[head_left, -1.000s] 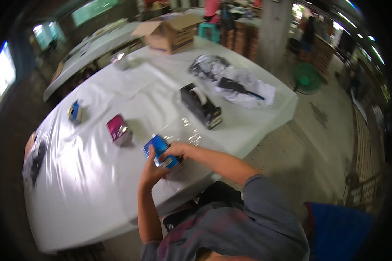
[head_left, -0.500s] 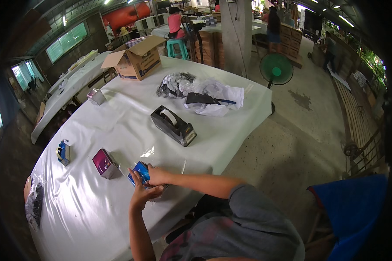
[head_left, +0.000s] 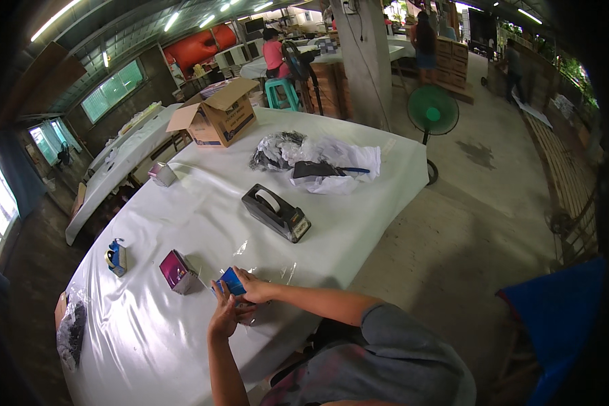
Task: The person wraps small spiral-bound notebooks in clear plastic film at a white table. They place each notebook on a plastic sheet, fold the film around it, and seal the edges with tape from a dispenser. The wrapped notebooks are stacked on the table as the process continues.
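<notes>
Since the earlier frame, little has shifted: the blue box (head_left: 231,281) is kept grasped by both the left hand (head_left: 224,317) and right hand (head_left: 254,289), its long axis tilted up-left.

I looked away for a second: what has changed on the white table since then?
Nothing was picked up or let go. Both hands, left hand and right hand, still hold the small blue box. The black tape dispenser and magenta box stayed put; only the head camera's view shifted.
</notes>
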Tool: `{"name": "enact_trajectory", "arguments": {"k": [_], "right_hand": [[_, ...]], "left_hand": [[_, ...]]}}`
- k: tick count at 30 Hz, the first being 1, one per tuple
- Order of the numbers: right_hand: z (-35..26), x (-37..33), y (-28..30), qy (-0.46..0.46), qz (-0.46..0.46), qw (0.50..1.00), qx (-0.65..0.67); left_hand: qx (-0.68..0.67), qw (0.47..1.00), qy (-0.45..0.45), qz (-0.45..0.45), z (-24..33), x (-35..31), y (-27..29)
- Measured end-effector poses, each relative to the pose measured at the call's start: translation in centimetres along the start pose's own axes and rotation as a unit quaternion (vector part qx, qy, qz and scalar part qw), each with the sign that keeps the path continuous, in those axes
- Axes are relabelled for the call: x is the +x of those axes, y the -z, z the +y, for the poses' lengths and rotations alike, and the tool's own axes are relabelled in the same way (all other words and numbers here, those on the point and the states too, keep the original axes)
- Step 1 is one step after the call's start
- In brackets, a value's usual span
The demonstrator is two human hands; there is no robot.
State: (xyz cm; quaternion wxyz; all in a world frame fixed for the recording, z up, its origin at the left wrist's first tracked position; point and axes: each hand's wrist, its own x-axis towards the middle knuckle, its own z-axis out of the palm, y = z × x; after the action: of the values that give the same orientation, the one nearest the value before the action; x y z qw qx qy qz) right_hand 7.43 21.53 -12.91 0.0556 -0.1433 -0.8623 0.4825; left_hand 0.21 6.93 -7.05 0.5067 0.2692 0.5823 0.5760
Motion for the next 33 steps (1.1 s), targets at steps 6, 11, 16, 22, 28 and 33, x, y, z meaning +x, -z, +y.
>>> {"name": "enact_trajectory", "arguments": {"k": [6, 11, 16, 22, 28, 33], "right_hand": [[-2.8, -1.4, 1.3, -0.077, -0.066, 0.995, -0.011], [-1.4, -1.2, 0.5, -0.015, -0.045, 0.999, 0.012], [1.0, -2.6, 1.4, -0.018, 0.041, 0.995, -0.089], [1.5, -8.9, 4.6, -0.145, 0.203, 0.921, -0.298], [0.6, -7.7, 6.4, -0.234, 0.175, 0.940, -0.176], [2.2, -5.4, 7.2, -0.153, 0.085, 0.977, 0.124]], "left_hand": [[0.292, 0.941, -0.126, 0.113, 1.6, -2.1, 1.1], [0.525, 0.821, -0.191, 0.119, 0.3, -1.8, 2.2], [0.546, 0.816, -0.147, 0.119, 1.0, -1.4, 1.2], [0.526, 0.833, -0.139, 0.103, 1.3, -1.2, 1.2], [0.561, 0.814, -0.116, 0.097, 2.4, -1.0, 0.7], [0.577, 0.807, -0.086, 0.095, 3.7, -1.0, -0.7]]}}
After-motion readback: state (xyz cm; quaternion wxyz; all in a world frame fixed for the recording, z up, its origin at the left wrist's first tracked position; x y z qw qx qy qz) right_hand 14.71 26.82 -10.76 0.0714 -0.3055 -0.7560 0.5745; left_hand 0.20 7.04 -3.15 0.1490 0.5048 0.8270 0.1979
